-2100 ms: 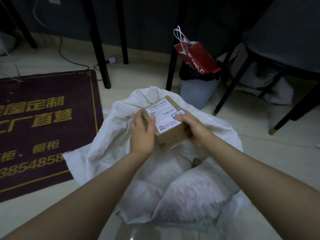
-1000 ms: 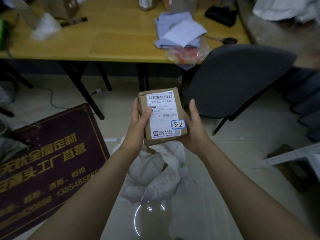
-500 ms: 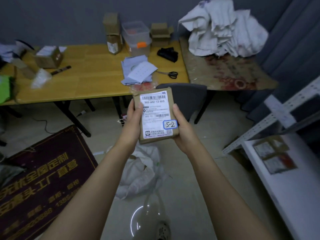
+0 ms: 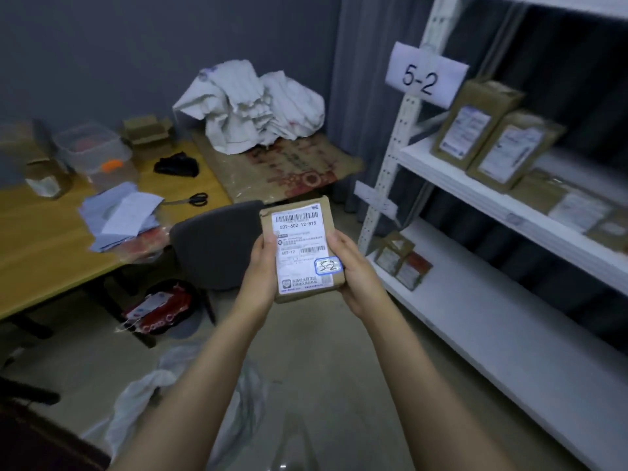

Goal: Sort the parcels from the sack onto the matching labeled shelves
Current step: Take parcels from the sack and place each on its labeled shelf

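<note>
While aloft, parcel (image 4: 300,253) between hands (image 4: 261,271) (image 4: 356,278)

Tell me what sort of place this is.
Likely a small parcel sorting room: white shelves with a 5-2 sign, labeled parcels on them, and another parcel held up, marked to match.

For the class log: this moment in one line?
parcel: marked 5-2 | left hand, right hand: hold it | sign: 5-2 | next: likely that shelf
</note>
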